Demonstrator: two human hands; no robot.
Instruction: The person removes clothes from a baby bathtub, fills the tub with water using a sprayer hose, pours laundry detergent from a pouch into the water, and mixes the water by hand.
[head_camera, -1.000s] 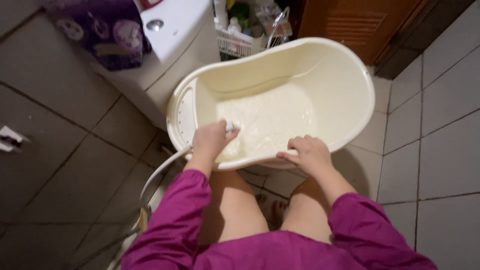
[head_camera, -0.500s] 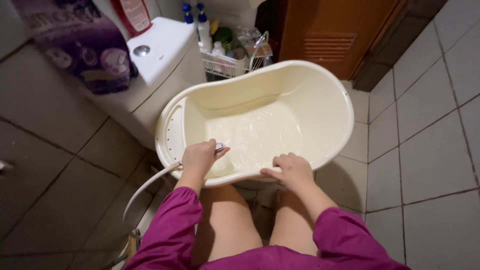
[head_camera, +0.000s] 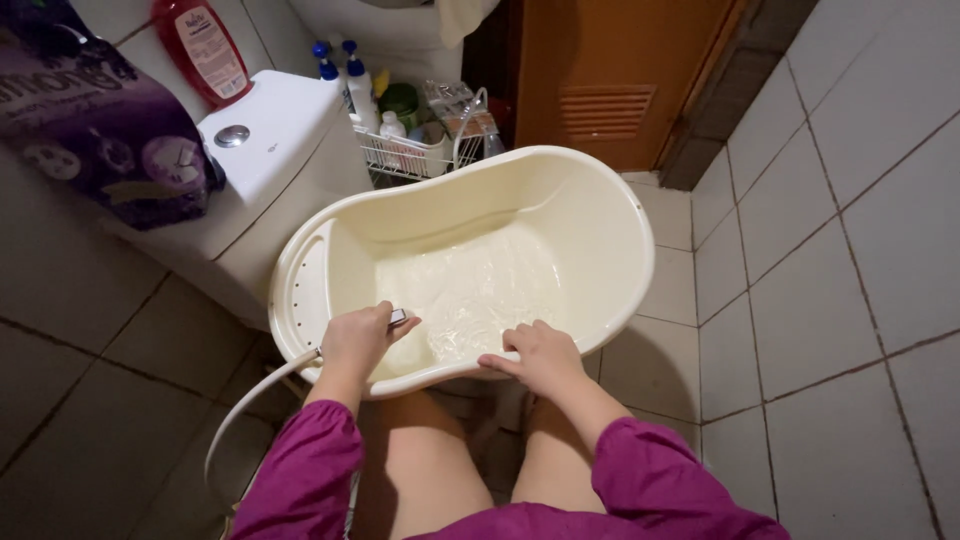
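A cream plastic baby tub (head_camera: 620, 250) stands in front of my knees with water rippling in its bottom. My left hand (head_camera: 358, 338) is closed around a hand sprayer head (head_camera: 398, 317) at the tub's near rim, pointed into the tub. A white hose (head_camera: 255, 400) runs from that hand down to the left. My right hand (head_camera: 538, 357) grips the tub's near rim, fingers curled over the edge. Magenta sleeves cover both forearms.
A white toilet tank (head_camera: 275, 140) sits behind the tub at left, with a purple patterned cloth (head_camera: 100, 130) and a red bottle (head_camera: 205, 50) beside it. A white wire rack (head_camera: 405, 150) holds several bottles. An orange door (head_camera: 610, 70) stands behind; tiled wall at right.
The view has tilted up and back, so tub and hands sit lower-left in frame. Both hands keep their hold; the sprayer head shows more clearly at the rim.
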